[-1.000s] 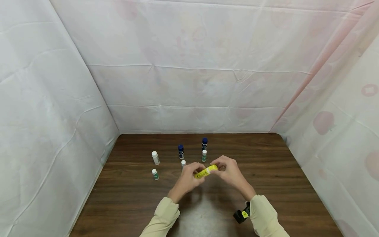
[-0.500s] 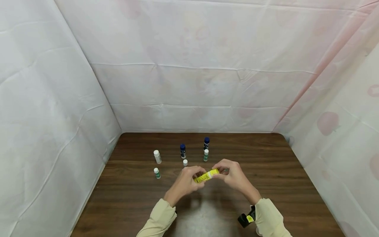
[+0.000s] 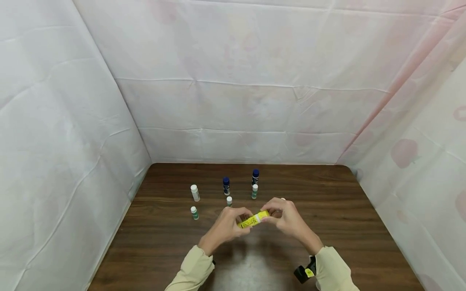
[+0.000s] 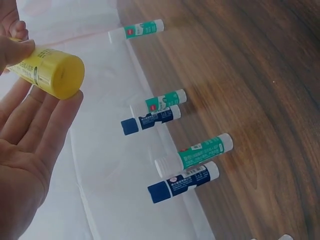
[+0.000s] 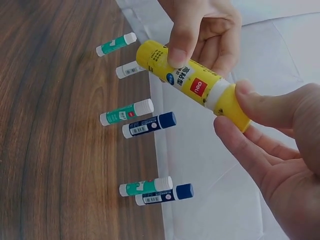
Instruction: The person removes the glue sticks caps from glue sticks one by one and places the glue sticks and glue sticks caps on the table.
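Both hands hold a yellow glue stick (image 3: 249, 222) above the table, tilted up toward the right. My left hand (image 3: 226, 224) grips its printed body, with the thumb pressed on the label in the right wrist view. The thumb and fingers of my right hand (image 3: 287, 218) pinch the yellow cap (image 5: 232, 107). A white band (image 5: 217, 95) shows between cap and body. In the left wrist view the flat round end of the stick (image 4: 69, 76) faces the camera. Beyond the hands stand smaller glue sticks, among them a green one (image 3: 229, 201) just past the left hand.
On the brown table (image 3: 164, 250) stand two blue-capped glue sticks (image 3: 226, 186) (image 3: 255, 176), green ones (image 3: 194, 213) (image 3: 254, 191) and a white one (image 3: 195, 193). A small white top (image 3: 282, 199) peeks out behind the right hand. White sheets (image 3: 218, 105) surround the table's back and sides.
Both hands have come slightly nearer the body with the yellow glue stick, keeping the same grips. A white top now shows behind the right hand. The head view has shifted a little.
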Tool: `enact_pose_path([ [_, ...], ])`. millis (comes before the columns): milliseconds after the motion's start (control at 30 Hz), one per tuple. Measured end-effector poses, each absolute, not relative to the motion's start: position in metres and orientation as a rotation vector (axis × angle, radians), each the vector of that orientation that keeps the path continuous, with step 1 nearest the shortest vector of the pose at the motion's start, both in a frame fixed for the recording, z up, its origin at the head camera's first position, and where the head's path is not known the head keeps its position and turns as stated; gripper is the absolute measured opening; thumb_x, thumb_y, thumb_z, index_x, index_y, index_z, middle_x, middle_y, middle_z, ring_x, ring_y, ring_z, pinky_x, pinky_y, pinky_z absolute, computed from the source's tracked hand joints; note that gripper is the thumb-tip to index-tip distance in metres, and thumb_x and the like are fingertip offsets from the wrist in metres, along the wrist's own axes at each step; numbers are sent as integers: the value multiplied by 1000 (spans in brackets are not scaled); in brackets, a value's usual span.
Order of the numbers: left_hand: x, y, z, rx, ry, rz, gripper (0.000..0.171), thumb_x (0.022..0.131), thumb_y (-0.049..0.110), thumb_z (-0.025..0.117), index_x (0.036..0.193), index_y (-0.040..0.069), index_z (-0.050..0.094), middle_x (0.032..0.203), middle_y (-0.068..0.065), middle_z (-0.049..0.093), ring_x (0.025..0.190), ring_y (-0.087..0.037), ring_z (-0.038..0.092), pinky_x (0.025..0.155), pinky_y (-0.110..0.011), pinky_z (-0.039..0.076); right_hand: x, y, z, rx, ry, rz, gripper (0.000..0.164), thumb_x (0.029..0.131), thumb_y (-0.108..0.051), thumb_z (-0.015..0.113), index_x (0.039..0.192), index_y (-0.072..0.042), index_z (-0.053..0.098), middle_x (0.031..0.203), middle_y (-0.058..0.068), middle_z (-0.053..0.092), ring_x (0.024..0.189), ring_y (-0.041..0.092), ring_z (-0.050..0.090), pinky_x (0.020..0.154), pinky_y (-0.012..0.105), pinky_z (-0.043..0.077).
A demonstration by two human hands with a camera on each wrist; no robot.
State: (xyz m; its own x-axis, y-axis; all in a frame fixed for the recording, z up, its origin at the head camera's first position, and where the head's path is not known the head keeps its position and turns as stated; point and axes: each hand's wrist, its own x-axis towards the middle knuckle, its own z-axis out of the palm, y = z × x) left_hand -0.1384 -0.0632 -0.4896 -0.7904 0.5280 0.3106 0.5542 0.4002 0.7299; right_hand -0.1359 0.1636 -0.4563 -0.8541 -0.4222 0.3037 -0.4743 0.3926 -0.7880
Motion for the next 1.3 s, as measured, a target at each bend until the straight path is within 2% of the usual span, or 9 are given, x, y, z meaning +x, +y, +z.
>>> enact_pose_path([
  [367,-138,-69,-482,-1044,-2656,-1431,23,76,10,76,97,15,69,84,7,67,67,-1,60,57,-17,50,-131,163,-452,919,-2532,1478,17,77,-13,77,93,-12,70,90,-2,64,75,14,60,57,29,55],
  [600,-137,-71,-479,-1053,-2666,-1487,24,76,10,76,98,16,70,85,10,67,71,-4,61,62,-24,53,-128,162,-451,960,-2485,1462,17,76,-11,77,92,-11,70,90,0,64,73,14,60,56,27,54],
  [733,-133,-72,-480,-1049,-2623,-1491,24,78,8,75,101,15,68,89,6,68,74,-5,62,63,-20,53,-127,159,-449,936,-2467,1476,19,76,-9,78,93,-8,70,89,3,65,72,17,62,55,28,54],
  [933,-129,-67,-481,-993,-2520,-1277,31,75,12,81,102,16,65,93,5,66,77,-2,60,67,-16,51,-128,154,-443,778,-2515,1455,18,76,-11,79,91,-13,70,86,-4,64,72,11,60,57,25,54],
  [1100,-126,-65,-483,-940,-2507,-1144,30,71,8,83,96,14,68,86,3,68,71,-2,60,63,-20,52,-130,151,-446,906,-2515,1415,20,75,-8,79,92,-9,69,84,-1,64,69,9,61,56,25,54],
  [1300,-126,-67,-480,-992,-2495,-1189,30,71,7,83,98,10,71,85,1,70,70,-3,62,62,-15,51,-129,153,-444,948,-2521,1454,18,75,-11,78,91,-11,69,84,-3,64,68,11,62,56,26,54],
])
